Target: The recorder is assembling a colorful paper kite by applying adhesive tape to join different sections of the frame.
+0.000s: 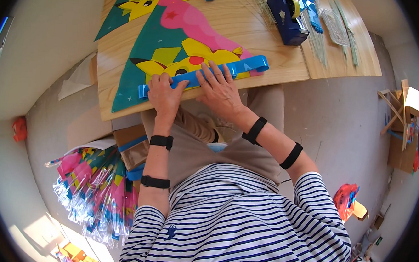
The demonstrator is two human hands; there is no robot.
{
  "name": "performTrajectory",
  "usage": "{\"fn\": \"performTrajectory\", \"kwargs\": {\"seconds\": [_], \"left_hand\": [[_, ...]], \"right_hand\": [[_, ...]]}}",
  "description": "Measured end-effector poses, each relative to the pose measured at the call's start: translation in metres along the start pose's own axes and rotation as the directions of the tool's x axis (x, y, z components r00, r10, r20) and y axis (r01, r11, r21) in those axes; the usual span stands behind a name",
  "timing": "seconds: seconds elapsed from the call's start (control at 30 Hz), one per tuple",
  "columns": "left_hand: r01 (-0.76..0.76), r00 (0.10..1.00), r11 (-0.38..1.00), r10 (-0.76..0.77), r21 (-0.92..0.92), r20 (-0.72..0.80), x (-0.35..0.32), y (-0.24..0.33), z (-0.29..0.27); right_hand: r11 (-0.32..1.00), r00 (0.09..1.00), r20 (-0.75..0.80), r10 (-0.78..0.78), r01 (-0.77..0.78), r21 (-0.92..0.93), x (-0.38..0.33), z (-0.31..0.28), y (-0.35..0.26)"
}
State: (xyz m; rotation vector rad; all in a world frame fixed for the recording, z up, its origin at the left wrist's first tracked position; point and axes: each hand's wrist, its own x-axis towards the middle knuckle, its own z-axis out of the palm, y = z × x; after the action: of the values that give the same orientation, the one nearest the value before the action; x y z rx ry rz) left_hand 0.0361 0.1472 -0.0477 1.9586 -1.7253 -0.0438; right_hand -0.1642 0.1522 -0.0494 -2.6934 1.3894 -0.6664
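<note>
A triangular printed sheet (136, 81) in green, pink and yellow, with a cartoon face on it, lies along the table's near edge. Across its lower part runs a glossy blue plastic strip (251, 64), with a folded left end. My left hand (165, 94) bends its fingers over the strip near that end, its thumb pointing right along it. Flat on the strip's middle lies my right hand (221, 91), fingers stretched and slightly apart. Both hands cover parts of the strip and the printed face.
Another printed sheet (111, 25) lies farther back on the wooden table (282, 70). At the back right stand a blue tape dispenser (292, 33), a clear plastic box (335, 28) and thin stalks. Wrapped printed bundles (93, 191) hang low on my left, beside a cardboard box (134, 150).
</note>
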Motion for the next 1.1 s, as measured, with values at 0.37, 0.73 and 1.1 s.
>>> {"fn": "performTrajectory", "kwargs": {"seconds": [0.37,0.73,1.1], "left_hand": [[-0.062,0.997,0.998,0.063,0.02,-0.052,-0.004,-0.01,-0.003],[0.091,0.993,0.996,-0.092,-0.01,-0.07,-0.011,-0.11,-0.031],[-0.403,0.911,0.874,0.413,-0.273,-0.025,-0.018,-0.004,-0.023]], "right_hand": [[0.996,0.99,0.115,0.079,-0.082,0.018,-0.021,0.01,0.012],[0.997,0.992,0.112,0.066,-0.07,0.032,-0.02,0.009,0.009],[0.997,0.994,0.082,0.07,-0.071,0.014,-0.023,0.013,0.012]]}}
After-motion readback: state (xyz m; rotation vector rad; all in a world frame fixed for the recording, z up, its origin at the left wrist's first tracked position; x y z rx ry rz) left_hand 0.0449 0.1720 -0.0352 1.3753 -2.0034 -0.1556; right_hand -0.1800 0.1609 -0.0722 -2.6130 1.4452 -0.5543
